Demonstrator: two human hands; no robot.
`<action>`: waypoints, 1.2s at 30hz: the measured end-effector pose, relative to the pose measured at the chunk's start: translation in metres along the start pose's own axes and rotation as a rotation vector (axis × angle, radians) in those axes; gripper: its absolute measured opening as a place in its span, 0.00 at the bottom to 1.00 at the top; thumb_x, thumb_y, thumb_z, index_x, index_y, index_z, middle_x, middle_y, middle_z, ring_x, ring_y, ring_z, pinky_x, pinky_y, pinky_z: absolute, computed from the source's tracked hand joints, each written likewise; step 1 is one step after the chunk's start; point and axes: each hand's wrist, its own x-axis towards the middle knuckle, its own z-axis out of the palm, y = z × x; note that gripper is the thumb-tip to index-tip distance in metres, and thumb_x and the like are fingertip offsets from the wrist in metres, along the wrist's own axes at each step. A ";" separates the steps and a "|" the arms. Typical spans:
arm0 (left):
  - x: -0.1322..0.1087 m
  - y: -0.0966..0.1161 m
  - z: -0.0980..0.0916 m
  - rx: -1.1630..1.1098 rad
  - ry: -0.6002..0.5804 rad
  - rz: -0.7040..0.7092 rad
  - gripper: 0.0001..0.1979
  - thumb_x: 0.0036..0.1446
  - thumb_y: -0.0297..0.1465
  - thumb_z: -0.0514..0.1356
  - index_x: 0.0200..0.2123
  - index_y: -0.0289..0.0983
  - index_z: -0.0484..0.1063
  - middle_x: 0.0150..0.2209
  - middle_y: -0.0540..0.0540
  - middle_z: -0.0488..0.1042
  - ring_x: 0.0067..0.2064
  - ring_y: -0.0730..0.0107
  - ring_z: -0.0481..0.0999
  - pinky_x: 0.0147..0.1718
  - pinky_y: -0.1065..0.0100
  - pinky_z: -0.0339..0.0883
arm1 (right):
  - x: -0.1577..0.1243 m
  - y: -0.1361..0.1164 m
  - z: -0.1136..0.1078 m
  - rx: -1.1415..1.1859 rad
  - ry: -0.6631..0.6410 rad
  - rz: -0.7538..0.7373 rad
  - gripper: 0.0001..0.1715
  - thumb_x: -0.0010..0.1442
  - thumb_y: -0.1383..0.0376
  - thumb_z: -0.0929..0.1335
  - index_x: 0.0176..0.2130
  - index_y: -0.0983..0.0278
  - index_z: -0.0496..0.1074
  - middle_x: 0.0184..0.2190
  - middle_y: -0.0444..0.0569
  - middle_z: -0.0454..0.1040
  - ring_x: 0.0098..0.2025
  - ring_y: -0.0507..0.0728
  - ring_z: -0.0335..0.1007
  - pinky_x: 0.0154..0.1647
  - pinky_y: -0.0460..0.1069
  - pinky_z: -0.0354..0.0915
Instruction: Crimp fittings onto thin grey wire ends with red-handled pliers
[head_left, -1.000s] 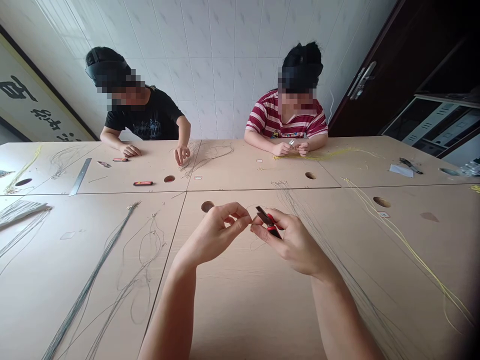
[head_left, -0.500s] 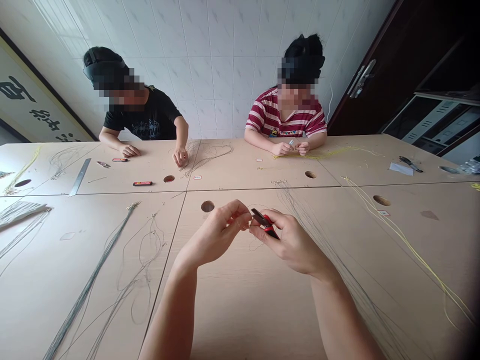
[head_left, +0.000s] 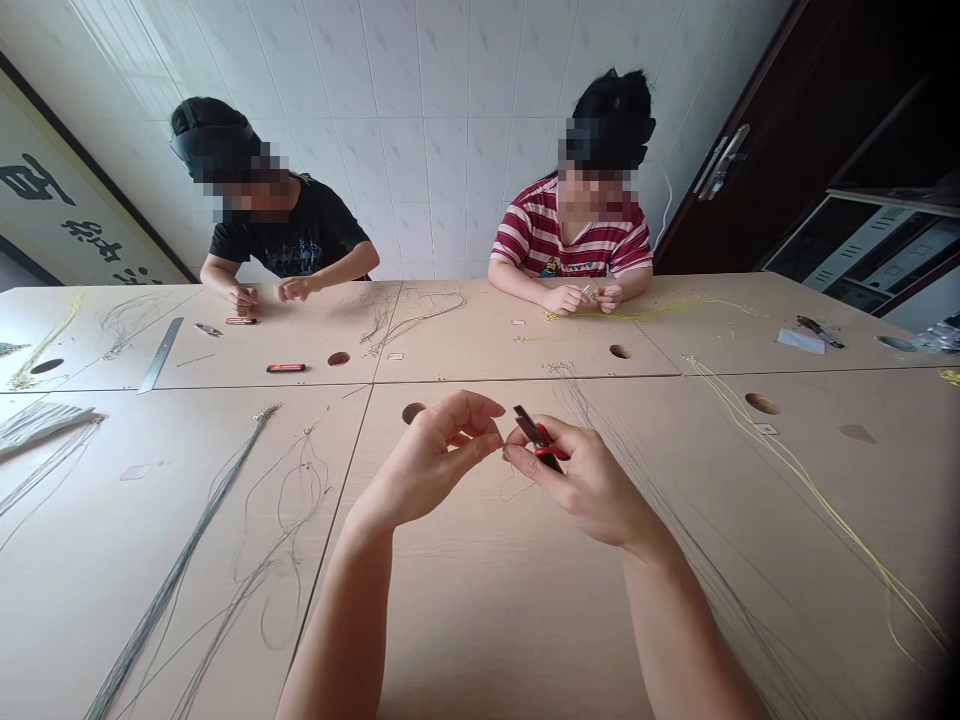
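My left hand (head_left: 442,455) is in front of me at the middle of the table, thumb and index finger pinched on the end of a thin cord. Opposite it, my right hand (head_left: 574,470) holds small red-handled snips (head_left: 541,438), their dark blades pointing up and to the left. The right thumb and fingertip also pinch close to the left fingertips. A fine loop of cord (head_left: 517,490) hangs below the fingers. What lies exactly between the fingertips is too small to make out.
Grey cord bundles (head_left: 187,545) and tangled cords (head_left: 281,520) lie at left; grey strands (head_left: 675,510) and yellow cords (head_left: 817,480) at right. Across the table (head_left: 495,600), two people work near a ruler (head_left: 161,355) and a red-and-black stick (head_left: 286,368). Round holes (head_left: 762,403) pierce the tabletop.
The snips have turned more upright in my right hand, and my left fingers have spread slightly above the pinch. The person at left has drawn one hand back toward the other.
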 end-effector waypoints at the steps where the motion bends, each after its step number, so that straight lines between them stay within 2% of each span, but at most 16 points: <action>1: 0.000 0.000 0.000 -0.009 0.006 0.000 0.11 0.61 0.33 0.58 0.46 0.37 0.69 0.38 0.46 0.73 0.40 0.69 0.73 0.42 0.64 0.68 | 0.000 0.000 0.000 0.008 -0.004 0.006 0.15 0.62 0.55 0.65 0.29 0.61 0.65 0.24 0.41 0.60 0.27 0.51 0.55 0.29 0.48 0.54; 8: -0.001 0.003 -0.002 -0.025 0.073 -0.004 0.10 0.60 0.34 0.60 0.44 0.38 0.69 0.36 0.47 0.73 0.39 0.69 0.74 0.40 0.64 0.69 | 0.000 0.000 -0.002 0.014 0.002 0.004 0.13 0.62 0.57 0.65 0.30 0.62 0.67 0.25 0.42 0.63 0.28 0.51 0.56 0.29 0.48 0.55; 15: -0.001 0.000 -0.002 -0.077 0.045 -0.054 0.11 0.59 0.34 0.61 0.44 0.38 0.68 0.36 0.46 0.76 0.40 0.67 0.76 0.41 0.63 0.70 | 0.000 0.004 -0.004 0.098 0.044 0.002 0.11 0.62 0.57 0.66 0.37 0.61 0.72 0.24 0.41 0.64 0.24 0.49 0.55 0.25 0.46 0.54; 19: 0.000 -0.003 0.000 -0.075 0.027 -0.066 0.10 0.60 0.33 0.61 0.44 0.39 0.67 0.36 0.47 0.76 0.41 0.68 0.76 0.41 0.63 0.70 | 0.000 0.006 -0.004 0.093 0.070 -0.008 0.11 0.62 0.57 0.66 0.39 0.61 0.72 0.29 0.43 0.70 0.26 0.49 0.58 0.27 0.46 0.57; 22: 0.000 -0.003 0.002 -0.062 0.037 -0.073 0.10 0.59 0.33 0.61 0.43 0.39 0.67 0.36 0.48 0.76 0.40 0.69 0.75 0.40 0.64 0.69 | 0.001 0.004 -0.003 0.098 0.062 -0.016 0.11 0.62 0.57 0.66 0.37 0.61 0.71 0.32 0.44 0.70 0.27 0.50 0.58 0.29 0.47 0.58; 28: 0.001 -0.001 0.006 0.041 0.099 -0.072 0.06 0.57 0.31 0.62 0.37 0.39 0.67 0.33 0.51 0.74 0.36 0.73 0.73 0.36 0.68 0.68 | 0.004 0.001 0.004 -0.003 0.065 0.022 0.11 0.61 0.59 0.65 0.30 0.62 0.67 0.25 0.41 0.60 0.27 0.51 0.53 0.28 0.48 0.53; 32: 0.002 -0.001 0.007 0.119 0.084 -0.086 0.05 0.58 0.30 0.60 0.37 0.40 0.66 0.32 0.52 0.74 0.34 0.73 0.72 0.34 0.68 0.66 | 0.006 0.006 0.008 -0.083 0.097 -0.009 0.12 0.61 0.60 0.65 0.28 0.62 0.64 0.25 0.42 0.61 0.28 0.52 0.54 0.30 0.49 0.53; 36: 0.002 -0.002 0.008 0.149 0.071 -0.071 0.04 0.59 0.29 0.58 0.38 0.39 0.67 0.33 0.51 0.74 0.35 0.72 0.72 0.36 0.66 0.66 | 0.008 0.010 0.008 -0.104 0.100 -0.015 0.12 0.60 0.60 0.65 0.26 0.62 0.63 0.24 0.41 0.60 0.28 0.52 0.53 0.30 0.49 0.52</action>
